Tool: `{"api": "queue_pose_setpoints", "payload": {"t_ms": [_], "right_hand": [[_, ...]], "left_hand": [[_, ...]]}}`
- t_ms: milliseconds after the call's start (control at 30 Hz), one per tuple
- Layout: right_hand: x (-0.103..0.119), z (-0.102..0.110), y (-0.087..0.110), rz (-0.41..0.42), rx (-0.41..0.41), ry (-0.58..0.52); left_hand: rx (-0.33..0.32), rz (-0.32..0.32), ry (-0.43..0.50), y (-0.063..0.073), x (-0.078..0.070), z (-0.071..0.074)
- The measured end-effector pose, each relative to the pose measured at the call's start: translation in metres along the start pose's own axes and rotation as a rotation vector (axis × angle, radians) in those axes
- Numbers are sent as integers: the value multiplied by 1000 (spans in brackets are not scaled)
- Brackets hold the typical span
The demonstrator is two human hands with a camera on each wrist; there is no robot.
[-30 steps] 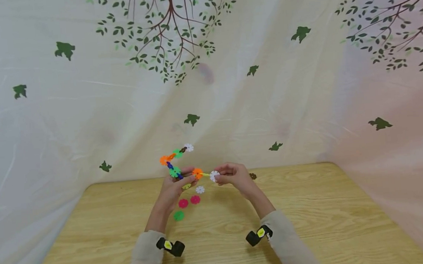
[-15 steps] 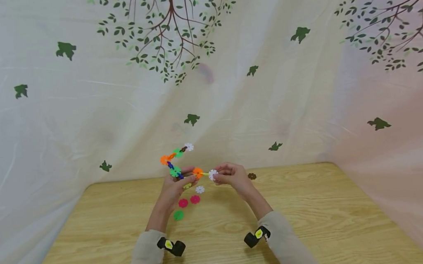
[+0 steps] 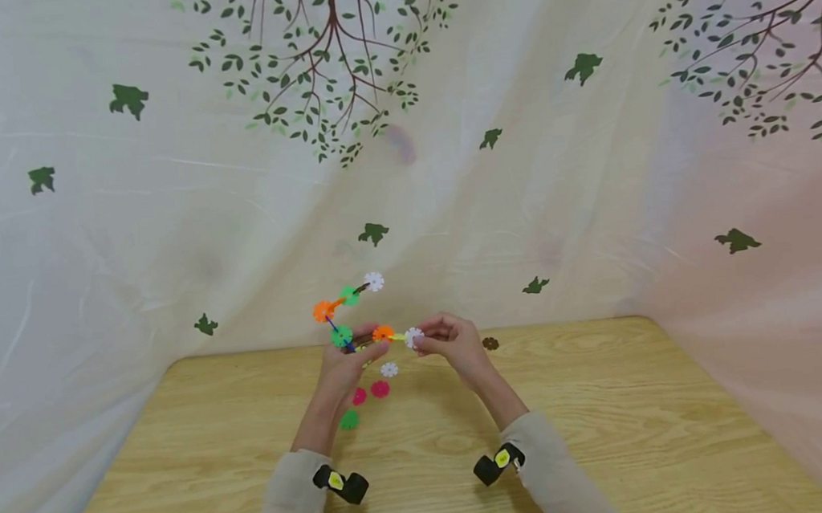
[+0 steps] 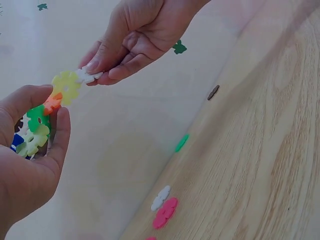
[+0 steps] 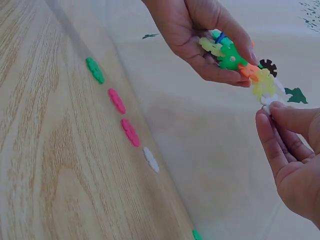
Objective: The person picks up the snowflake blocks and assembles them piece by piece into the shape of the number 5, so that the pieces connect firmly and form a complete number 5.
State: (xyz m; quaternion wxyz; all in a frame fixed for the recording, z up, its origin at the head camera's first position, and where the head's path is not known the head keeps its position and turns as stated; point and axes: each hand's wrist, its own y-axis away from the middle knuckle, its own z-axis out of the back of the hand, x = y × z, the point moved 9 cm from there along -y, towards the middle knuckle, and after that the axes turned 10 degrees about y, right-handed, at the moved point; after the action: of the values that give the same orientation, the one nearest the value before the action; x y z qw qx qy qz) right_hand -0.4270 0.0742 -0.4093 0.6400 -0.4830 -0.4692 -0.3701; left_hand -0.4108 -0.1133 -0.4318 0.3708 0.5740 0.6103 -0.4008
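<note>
Above the table, both hands hold a chain of interlocking plastic flower-shaped discs. My left hand grips the chain close to an orange disc, with green and pale yellow discs bunched in the palm in the left wrist view. From that hand the chain bends up to a white disc at its free end. Beyond the orange disc comes a yellow disc, then a white disc at the other end. Thumb and fingers of my right hand pinch this white disc, which meets the yellow one's edge.
On the wooden table lie a loose white disc, two pink discs, one beside the other, and a green disc. A brown disc lies behind the right hand. Another green disc shows near the table's far edge. A printed curtain hangs behind.
My left hand has turned slightly, swinging the chain's free end up and to the right. The left forearm has shifted right, partly covering one pink disc. The right hand has moved slightly left.
</note>
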Motion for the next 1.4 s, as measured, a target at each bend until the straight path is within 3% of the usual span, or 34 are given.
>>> {"api": "queue_pose_setpoints", "payload": {"t_ms": [233, 500, 967, 1167, 1400], "right_hand": [[3, -3, 1, 33, 9, 9], [7, -5, 1, 75, 38, 18], [11, 2, 2, 87, 49, 16], [12, 4, 2, 75, 52, 36], [18, 1, 3, 123, 80, 19]], "left_hand": [[-58, -27, 89, 2, 1, 2], [-78, -30, 24, 3, -2, 5], [-58, -61, -59, 7, -7, -1], [-7, -65, -47, 7, -8, -7], [27, -64, -70, 5, -7, -7]]}}
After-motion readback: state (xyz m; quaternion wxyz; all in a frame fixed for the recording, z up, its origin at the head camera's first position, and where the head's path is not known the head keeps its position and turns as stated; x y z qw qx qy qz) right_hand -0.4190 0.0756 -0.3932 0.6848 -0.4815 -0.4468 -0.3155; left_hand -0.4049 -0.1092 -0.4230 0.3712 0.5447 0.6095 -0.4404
